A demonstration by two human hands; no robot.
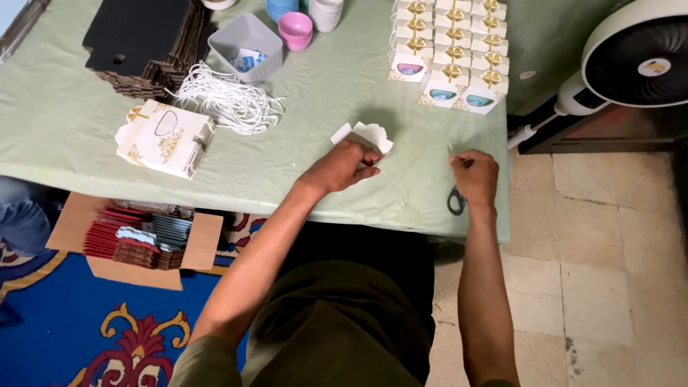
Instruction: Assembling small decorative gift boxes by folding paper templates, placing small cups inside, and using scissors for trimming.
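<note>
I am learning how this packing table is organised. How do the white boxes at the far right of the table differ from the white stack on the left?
The assembled boxes stand upright in neat rows, each with a gold bow; the flat stack lies folded, unassembled, one leaning pile. Both are white with gold decoration, on the green table.
</note>
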